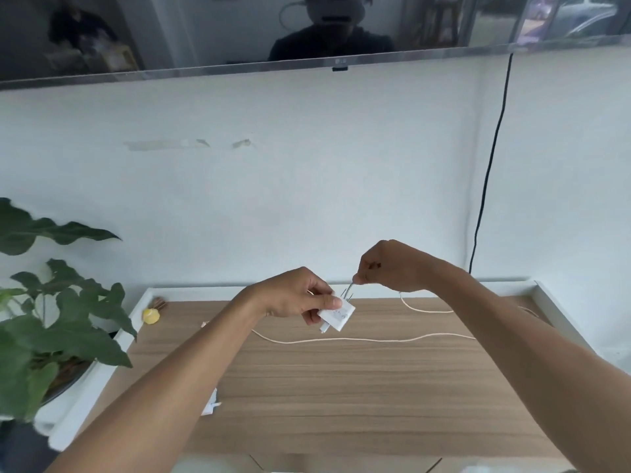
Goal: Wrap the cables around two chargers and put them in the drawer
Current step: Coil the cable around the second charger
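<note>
— Gripping what?
— Left hand (297, 297) pinches a white charger (338, 317) above the wooden table (341, 387). Right hand (392, 268) pinches the cable (341, 340) just beside it; the rest trails across the table.
— Second charger (210, 406)?
— On the table, half hidden under the left forearm.

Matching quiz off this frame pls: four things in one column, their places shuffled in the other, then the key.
Things:
1 charger
2 cable
3 yellow object
4 plant

Places:
A beside the table, off its left edge
B in the left hand
C trailing across the tabletop
D at the table's far left corner

Pairs: 1-B, 2-C, 3-D, 4-A
</note>
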Demonstrator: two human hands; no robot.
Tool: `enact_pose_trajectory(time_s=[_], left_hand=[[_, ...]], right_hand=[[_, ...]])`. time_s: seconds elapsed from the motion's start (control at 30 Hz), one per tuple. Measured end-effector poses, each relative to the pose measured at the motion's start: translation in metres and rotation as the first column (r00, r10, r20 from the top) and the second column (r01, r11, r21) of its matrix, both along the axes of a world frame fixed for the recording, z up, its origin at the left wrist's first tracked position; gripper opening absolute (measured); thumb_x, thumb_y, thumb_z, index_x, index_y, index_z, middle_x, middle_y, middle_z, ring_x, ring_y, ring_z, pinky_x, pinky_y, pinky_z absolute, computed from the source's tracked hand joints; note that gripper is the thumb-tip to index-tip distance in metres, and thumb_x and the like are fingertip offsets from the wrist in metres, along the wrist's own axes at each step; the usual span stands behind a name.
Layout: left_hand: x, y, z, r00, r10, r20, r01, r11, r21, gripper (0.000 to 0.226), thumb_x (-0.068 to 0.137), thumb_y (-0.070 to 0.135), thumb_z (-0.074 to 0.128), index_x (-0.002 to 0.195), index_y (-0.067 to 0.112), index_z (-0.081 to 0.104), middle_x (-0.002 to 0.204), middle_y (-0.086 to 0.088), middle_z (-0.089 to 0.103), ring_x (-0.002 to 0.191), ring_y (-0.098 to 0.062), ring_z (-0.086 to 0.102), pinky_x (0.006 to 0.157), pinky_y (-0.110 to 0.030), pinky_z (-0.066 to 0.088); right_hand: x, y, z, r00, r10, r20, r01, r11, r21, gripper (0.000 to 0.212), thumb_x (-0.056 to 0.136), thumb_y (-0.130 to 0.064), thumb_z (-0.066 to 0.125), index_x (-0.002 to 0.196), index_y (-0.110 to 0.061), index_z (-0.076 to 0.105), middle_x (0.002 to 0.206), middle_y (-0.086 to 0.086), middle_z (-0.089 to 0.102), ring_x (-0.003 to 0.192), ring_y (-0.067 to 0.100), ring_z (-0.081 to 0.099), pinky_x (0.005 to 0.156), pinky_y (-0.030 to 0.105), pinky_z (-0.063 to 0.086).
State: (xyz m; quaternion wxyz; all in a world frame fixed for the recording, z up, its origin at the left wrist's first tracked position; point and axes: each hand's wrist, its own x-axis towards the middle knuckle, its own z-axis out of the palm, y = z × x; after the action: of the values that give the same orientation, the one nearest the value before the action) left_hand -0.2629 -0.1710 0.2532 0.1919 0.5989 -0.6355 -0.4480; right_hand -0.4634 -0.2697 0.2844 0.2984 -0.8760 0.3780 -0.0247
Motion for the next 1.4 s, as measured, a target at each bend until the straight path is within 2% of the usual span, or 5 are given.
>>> enact_pose_trajectory(time_s=[0.2,0.47,0.77,1.0,1.4], left_hand=[[-0.003,-0.005,-0.005,0.975,0.164,0.148,-0.142,0.978,-0.15,0.033,0.093,0.038,0.059,0.081,0.009,0.07,0.067,-0.005,0.07,0.058,-0.013,0.064,0.07,-0.032,0.055],[-0.003,-0.017,-0.008,0.763,0.543,-0.352,-0.588,0.808,-0.027,0.034,0.094,0.028,0.06,0.086,-0.004,0.07,0.068,-0.014,0.071,0.061,-0.022,0.067,0.066,-0.034,0.061],[-0.023,-0.004,0.007,0.782,0.365,-0.505,-0.425,0.905,-0.004,0.034,0.093,0.028,0.059,0.091,-0.005,0.067,0.067,-0.013,0.062,0.057,-0.02,0.061,0.06,-0.029,0.057],[-0.023,0.012,0.021,0.915,0.114,-0.387,-0.166,0.981,-0.102,0.03,0.089,0.032,0.059,0.09,0.005,0.072,0.074,-0.012,0.068,0.068,-0.024,0.062,0.064,-0.029,0.054],[-0.022,0.016,0.008,0.989,0.13,-0.069,-0.132,0.991,-0.02,0.026,0.084,0.026,0.073,0.096,0.003,0.073,0.078,-0.012,0.071,0.067,-0.021,0.065,0.067,-0.033,0.058]], right_hand=[[0.014,0.025,-0.001,1.0,-0.02,0.017,0.023,0.983,-0.181,0.028,0.094,-0.029,0.05,0.088,-0.009,0.068,0.079,0.008,0.067,0.068,0.025,0.057,0.063,0.037,0.048],[0.013,0.065,-0.044,0.909,0.004,0.416,0.163,0.917,-0.365,0.024,0.097,-0.025,0.047,0.079,-0.016,0.062,0.066,-0.003,0.054,0.059,0.017,0.043,0.059,0.04,0.047],[-0.004,0.065,-0.079,0.719,-0.113,0.686,0.241,0.966,-0.094,0.012,0.094,-0.02,0.058,0.087,-0.02,0.068,0.065,-0.008,0.059,0.05,0.006,0.043,0.051,0.014,0.034],[-0.018,0.046,-0.066,0.809,-0.104,0.578,0.164,0.985,-0.053,0.044,0.094,-0.019,0.057,0.068,-0.054,0.06,0.056,-0.02,0.056,0.052,0.003,0.046,0.053,0.011,0.034],[-0.008,0.024,-0.005,0.995,-0.068,0.074,0.071,0.997,-0.036,0.021,0.091,-0.024,0.053,0.083,-0.029,0.072,0.07,-0.012,0.063,0.074,0.014,0.063,0.07,0.031,0.05]])
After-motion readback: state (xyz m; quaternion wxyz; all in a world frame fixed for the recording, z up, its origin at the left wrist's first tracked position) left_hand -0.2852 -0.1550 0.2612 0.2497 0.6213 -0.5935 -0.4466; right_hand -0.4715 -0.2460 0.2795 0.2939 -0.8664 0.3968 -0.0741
